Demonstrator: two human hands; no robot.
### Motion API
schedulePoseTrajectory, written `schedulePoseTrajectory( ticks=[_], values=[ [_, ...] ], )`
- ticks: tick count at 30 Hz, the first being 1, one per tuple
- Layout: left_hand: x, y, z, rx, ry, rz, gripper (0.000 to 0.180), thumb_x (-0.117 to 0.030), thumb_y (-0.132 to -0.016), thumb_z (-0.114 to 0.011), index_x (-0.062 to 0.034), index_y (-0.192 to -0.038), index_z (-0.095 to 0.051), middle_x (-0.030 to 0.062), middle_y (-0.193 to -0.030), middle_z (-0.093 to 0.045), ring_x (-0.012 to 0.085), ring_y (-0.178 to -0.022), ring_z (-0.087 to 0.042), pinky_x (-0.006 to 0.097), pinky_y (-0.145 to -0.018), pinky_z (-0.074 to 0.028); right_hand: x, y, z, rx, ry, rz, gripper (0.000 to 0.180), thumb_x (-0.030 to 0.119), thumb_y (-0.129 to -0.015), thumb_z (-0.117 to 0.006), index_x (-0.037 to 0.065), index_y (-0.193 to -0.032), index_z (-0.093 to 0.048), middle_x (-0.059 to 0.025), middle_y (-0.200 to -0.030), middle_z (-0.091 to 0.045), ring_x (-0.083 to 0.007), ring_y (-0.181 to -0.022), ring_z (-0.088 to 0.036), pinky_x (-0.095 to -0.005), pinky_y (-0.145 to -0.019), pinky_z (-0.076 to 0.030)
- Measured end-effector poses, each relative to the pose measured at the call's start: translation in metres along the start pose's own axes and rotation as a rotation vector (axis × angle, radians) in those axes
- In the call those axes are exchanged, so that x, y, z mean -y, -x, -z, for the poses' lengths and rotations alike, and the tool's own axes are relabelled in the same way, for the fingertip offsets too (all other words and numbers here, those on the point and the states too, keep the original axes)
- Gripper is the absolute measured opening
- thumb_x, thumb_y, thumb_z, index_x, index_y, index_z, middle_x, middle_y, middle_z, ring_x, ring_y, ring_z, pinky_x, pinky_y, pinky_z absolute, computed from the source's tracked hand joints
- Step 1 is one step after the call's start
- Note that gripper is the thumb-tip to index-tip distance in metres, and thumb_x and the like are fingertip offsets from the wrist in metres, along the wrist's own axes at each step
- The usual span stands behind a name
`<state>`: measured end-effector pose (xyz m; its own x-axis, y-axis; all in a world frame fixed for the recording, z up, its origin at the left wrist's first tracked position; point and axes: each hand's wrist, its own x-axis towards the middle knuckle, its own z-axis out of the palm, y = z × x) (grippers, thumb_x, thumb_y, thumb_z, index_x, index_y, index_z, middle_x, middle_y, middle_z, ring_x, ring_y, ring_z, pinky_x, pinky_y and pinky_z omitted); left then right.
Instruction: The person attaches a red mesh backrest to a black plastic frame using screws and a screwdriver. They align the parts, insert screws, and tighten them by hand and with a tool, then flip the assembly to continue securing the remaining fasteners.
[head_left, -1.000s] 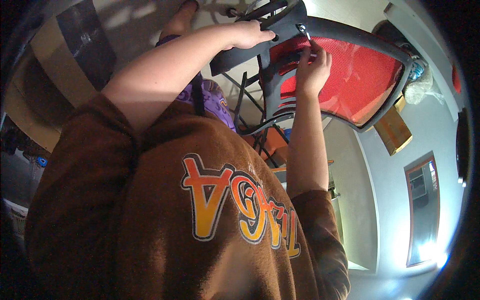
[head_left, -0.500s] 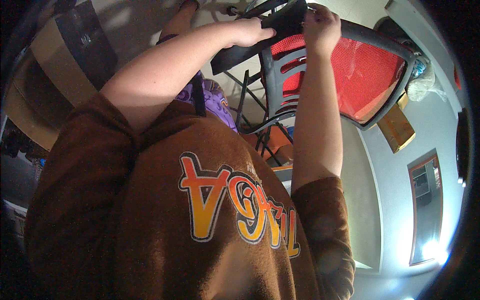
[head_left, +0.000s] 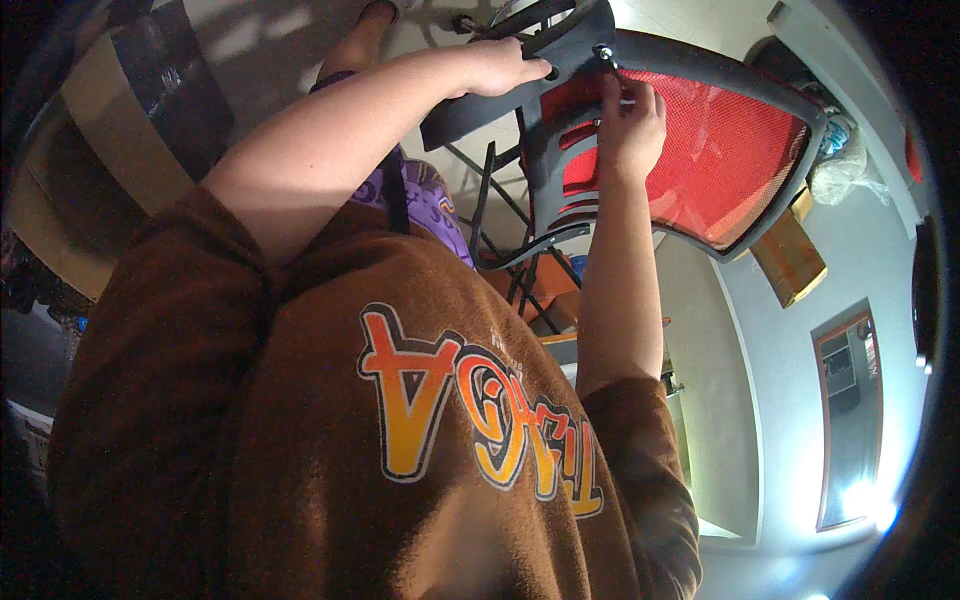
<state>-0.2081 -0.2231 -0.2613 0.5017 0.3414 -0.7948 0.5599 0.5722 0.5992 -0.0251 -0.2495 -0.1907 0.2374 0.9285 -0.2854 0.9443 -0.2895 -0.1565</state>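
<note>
My left hand lies on top of a black chair part and grips its edge. Beside it stands a chair back of red mesh in a black frame. My right hand is closed at the mesh's upper left edge, pinching a small thin metal tool just below a silver bolt in the frame. My brown shirt with orange lettering fills the lower half of the view.
Thin black chair legs run under the parts. A cardboard box is at the left, a brown box and a clear plastic bag at the right. Something orange lies on the floor below.
My right hand rose to the top of the frame half a second ago and has come back down to the bolt. The left hand has stayed on the black part.
</note>
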Motion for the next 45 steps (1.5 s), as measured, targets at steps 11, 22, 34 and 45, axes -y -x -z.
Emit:
schedulePoseTrajectory(
  ticks=[11,22,34,45],
  values=[
    [-0.005,0.003,0.0,-0.042,-0.083,-0.015,0.068,-0.052,-0.088,-0.045,0.0065,-0.122,-0.042,0.0242,-0.11,-0.057,0.0312,-0.1,-0.058,0.037,-0.083,-0.044,0.036,-0.027,0.013,0.176,0.211,0.002,0.032,0.039,-0.085,-0.054,0.008,-0.085,-0.063,-0.0155,-0.087,-0.064,-0.0342,-0.082,-0.063,-0.0428,-0.066,-0.05],
    [0.006,-0.006,-0.011,-0.074,-0.122,-0.063,0.061,-0.05,-0.089,-0.047,0.0012,-0.121,-0.044,0.0216,-0.102,-0.061,0.0315,-0.093,-0.061,0.039,-0.081,-0.045,0.049,-0.027,-0.035,-0.007,-0.689,-0.684,0.03,0.029,-0.076,-0.072,0.0,-0.082,-0.063,-0.0094,-0.072,-0.066,-0.0228,-0.063,-0.061,-0.035,-0.063,-0.05],
    [-0.005,0.004,-0.004,-0.041,-0.062,-0.088,0.069,-0.05,-0.087,-0.049,0.0148,-0.111,-0.048,0.0298,-0.1,-0.06,0.0368,-0.093,-0.062,0.041,-0.084,-0.047,0.044,-0.048,-0.007,0.039,-0.075,-0.156,0.04,0.044,-0.077,-0.066,0.008,-0.095,-0.062,-0.014,-0.085,-0.067,-0.0312,-0.082,-0.065,-0.0389,-0.074,-0.05],
    [0.004,-0.005,-0.014,-0.086,-0.074,-0.09,0.066,-0.05,-0.086,-0.049,0.0094,-0.116,-0.047,0.0274,-0.101,-0.059,0.0359,-0.094,-0.06,0.042,-0.083,-0.046,0.009,-0.025,-0.01,-0.094,-0.206,-0.311,0.027,0.029,-0.083,-0.057,0.002,-0.083,-0.059,-0.0184,-0.081,-0.065,-0.035,-0.077,-0.064,-0.0422,-0.069,-0.049]
  ],
)
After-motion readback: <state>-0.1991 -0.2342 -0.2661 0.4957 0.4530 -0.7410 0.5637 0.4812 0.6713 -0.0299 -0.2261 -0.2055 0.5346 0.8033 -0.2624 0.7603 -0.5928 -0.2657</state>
